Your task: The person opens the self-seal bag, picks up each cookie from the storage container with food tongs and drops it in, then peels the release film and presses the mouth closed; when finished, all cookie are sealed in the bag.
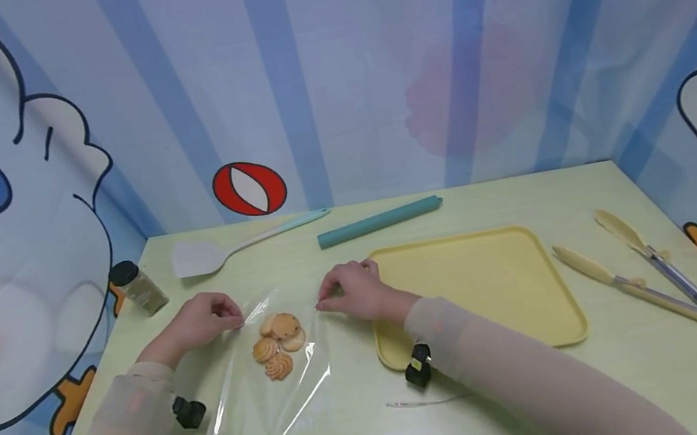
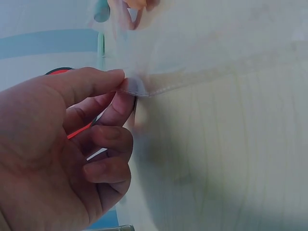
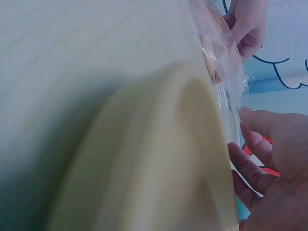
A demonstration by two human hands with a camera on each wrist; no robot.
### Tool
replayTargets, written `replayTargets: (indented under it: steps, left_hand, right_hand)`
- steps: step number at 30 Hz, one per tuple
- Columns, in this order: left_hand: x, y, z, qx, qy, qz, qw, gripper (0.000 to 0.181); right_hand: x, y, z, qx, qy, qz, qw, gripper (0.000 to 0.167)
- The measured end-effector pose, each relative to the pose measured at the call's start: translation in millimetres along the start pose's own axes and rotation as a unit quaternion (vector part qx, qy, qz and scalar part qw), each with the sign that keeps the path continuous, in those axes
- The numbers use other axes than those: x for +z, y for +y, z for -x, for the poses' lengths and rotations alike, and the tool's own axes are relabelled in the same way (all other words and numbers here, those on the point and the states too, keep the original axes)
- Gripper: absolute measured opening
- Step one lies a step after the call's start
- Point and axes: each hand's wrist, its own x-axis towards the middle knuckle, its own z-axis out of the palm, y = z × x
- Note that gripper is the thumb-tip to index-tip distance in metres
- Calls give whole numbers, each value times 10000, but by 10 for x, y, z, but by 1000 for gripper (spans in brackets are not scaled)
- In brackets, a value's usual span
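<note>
A clear plastic bag (image 1: 252, 409) lies on the table with several round cookies (image 1: 279, 368) inside, some swirled. At its far left corner, my left hand (image 1: 204, 321) pinches the film between thumb and forefinger. In the left wrist view, the bag's seamed edge (image 2: 168, 88) runs out from those fingertips. My right hand (image 1: 355, 292) pinches the far right corner, just beside the yellow tray (image 1: 474, 296). From the right wrist, the thumb and forefinger of that hand (image 3: 276, 166) meet at the shiny film, and the tray's rim (image 3: 192, 91) fills the foreground.
Behind the hands lie a white spatula (image 1: 198, 258) and a teal rod (image 1: 380, 221). A black-capped spice jar (image 1: 138, 288) stands at the left. Tongs (image 1: 656, 295) lie right of the tray. A thin strip (image 1: 423, 402) rests near the right forearm.
</note>
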Motion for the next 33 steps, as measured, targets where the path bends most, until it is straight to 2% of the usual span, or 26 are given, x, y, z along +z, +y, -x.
replayTargets:
  steps: [3,10,20,25,29,33]
  left_hand:
    - [-9,15,17,51,-3,8,10000,11]
    - [-27,64,22,-157,-17,27,9999,11]
    - [-105,-29,43,71,136,-66,9999,10]
    - [-169,-29,88,269,535,62,9982,9]
    - [-227,54,128,390,951,170,9946,13]
    - [-267,113,170,412,1220,348,9911,17]
  right_hand:
    - [14,-1,3,25,31,-30,10000,7]
    - [15,3,44,54,113,-142,9998,6]
    - [-47,-14,102,60,236,-628,9977,6]
    - [-154,-61,132,13,329,-895,9954,5]
    - [-284,-112,159,-82,524,-943,9941,5]
    - [-403,-154,186,-178,692,-887,9935,5]
